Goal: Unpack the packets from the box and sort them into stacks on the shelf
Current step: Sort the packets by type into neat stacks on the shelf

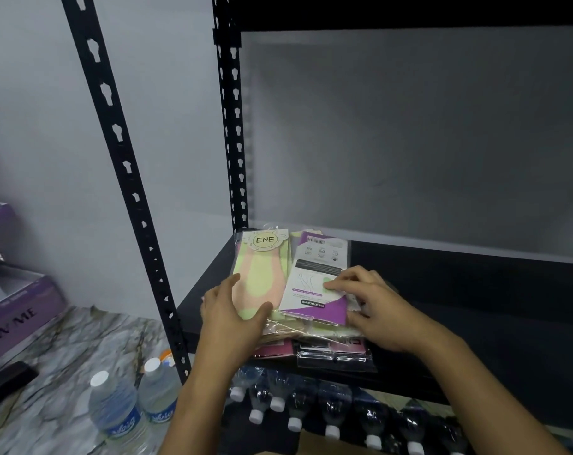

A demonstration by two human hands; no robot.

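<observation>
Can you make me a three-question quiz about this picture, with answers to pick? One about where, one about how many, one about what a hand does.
1. Where do the clear plastic sock packets lie? A) on the black metal shelf B) in a drawer C) on a chair
2. How many white-capped clear water bottles stand on the marbled surface? A) one B) two C) none
3. What is the left hand doing? A) holding a bottle B) making a fist C) resting on the peach-and-green packet
Answers: 1 A, the pile sits on the shelf; 2 B, two stand together; 3 C, its fingers lie on it.
</observation>
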